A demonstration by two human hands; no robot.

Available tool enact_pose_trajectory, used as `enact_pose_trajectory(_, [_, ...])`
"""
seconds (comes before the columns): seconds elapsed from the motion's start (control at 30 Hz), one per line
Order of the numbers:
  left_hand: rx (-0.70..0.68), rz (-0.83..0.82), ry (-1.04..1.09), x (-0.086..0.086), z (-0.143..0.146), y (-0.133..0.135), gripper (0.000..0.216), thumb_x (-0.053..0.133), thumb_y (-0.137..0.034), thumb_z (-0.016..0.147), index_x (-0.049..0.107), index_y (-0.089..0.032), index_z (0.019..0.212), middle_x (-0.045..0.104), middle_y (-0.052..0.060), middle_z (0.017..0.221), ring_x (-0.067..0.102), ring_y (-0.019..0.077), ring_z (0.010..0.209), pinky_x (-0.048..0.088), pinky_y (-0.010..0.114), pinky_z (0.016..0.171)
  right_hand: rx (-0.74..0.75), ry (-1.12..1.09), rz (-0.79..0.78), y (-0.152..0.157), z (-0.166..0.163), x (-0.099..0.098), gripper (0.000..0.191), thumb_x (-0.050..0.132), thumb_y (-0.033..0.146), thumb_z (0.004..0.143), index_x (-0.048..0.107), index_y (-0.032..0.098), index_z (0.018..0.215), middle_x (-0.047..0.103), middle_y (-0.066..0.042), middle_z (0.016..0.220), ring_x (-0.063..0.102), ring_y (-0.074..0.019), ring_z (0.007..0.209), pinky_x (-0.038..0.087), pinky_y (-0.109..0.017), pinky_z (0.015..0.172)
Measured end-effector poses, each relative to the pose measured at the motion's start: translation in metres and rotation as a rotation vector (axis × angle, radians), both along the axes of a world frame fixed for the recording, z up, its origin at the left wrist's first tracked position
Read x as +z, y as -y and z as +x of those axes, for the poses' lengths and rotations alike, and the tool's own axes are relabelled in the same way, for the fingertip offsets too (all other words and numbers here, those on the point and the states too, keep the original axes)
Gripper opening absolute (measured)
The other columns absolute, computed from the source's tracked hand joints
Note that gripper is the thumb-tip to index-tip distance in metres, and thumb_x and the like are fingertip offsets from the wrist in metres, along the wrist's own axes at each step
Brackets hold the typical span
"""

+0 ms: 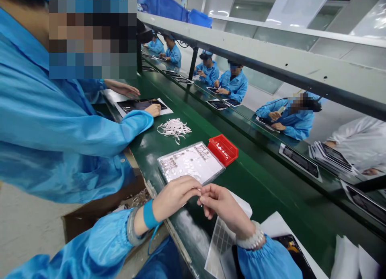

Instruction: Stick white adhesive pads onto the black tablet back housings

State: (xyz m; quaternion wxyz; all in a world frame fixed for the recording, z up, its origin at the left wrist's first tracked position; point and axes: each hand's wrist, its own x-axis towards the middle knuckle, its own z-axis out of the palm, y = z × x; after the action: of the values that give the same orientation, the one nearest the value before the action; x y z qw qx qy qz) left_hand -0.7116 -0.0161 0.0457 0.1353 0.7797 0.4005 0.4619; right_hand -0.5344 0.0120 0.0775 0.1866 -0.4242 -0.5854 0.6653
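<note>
While both hands — left hand (175,196) and right hand (221,202) — pinch something tiny together beside the clear tray (190,162), a light, steady grip seems wise.

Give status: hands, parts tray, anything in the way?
Left hand and right hand pinched together, fingertips touching. Parts tray just beyond, untouched. Red bin beside it; nothing blocking.

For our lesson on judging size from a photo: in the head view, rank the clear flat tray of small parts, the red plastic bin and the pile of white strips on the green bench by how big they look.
1. Clear flat tray of small parts.
2. Pile of white strips and red plastic bin: they look about alike, and the pile lies farther from the camera, so I won't rank them.
</note>
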Motion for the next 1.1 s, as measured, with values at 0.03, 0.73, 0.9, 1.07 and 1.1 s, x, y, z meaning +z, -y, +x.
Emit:
enact_pose_trajectory(0.03, [0.006,-0.004,0.022,0.000,0.000,0.000,0.026,0.042,-0.028,0.099,0.063,-0.018,0.090,0.066,0.003,0.082,0.063,0.0133,0.076,0.051,0.023,0.071,0.012,-0.005,0.004,0.000,-0.001,-0.001,0.032,0.070,0.041,0.067,0.054,0.016,0.079,0.054,0.006,0.059,0.046,-0.0048,0.044,0.040,-0.018,0.042])
enact_pose_trajectory(0.73, [0.359,0.050,-0.194,0.001,0.001,-0.009,0.027,0.034,-0.012,0.093,0.059,-0.015,0.102,0.062,0.012,0.104,0.057,0.0242,0.097,0.047,0.040,0.086,-0.199,0.186,0.265,0.016,0.012,0.003,0.017,0.057,0.034,0.074,0.056,0.017,0.073,0.051,0.005,0.055,0.043,-0.0084,0.047,0.036,-0.022,0.046])
enact_pose_trajectory(0.9, [0.087,0.186,-0.376,0.014,0.032,0.017,0.025,0.042,-0.022,0.096,0.058,-0.020,0.116,0.062,0.008,0.112,0.051,0.0252,0.104,0.041,0.039,0.085,-0.169,0.098,0.045,0.033,0.046,0.010,0.029,0.061,0.044,0.073,0.050,0.018,0.066,0.044,0.007,0.046,0.038,-0.0063,0.042,0.033,-0.020,0.043])
enact_pose_trajectory(1.07, [-0.122,0.053,-0.177,0.005,0.086,0.045,0.031,0.037,-0.028,0.100,0.063,-0.018,0.085,0.065,0.003,0.079,0.055,0.0182,0.081,0.039,0.033,0.075,-0.294,0.203,0.298,0.077,0.091,0.004,0.021,0.059,0.039,0.081,0.058,0.018,0.078,0.055,0.003,0.061,0.049,-0.0099,0.055,0.040,-0.023,0.054])
enact_pose_trajectory(1.1, [-0.177,-0.026,-0.133,0.000,0.097,0.050,0.033,0.037,-0.029,0.100,0.062,-0.019,0.081,0.064,0.002,0.077,0.056,0.0171,0.077,0.039,0.032,0.074,-0.334,0.245,0.410,0.089,0.100,0.000,0.017,0.058,0.035,0.083,0.060,0.018,0.081,0.059,0.001,0.068,0.053,-0.0112,0.062,0.042,-0.023,0.060])
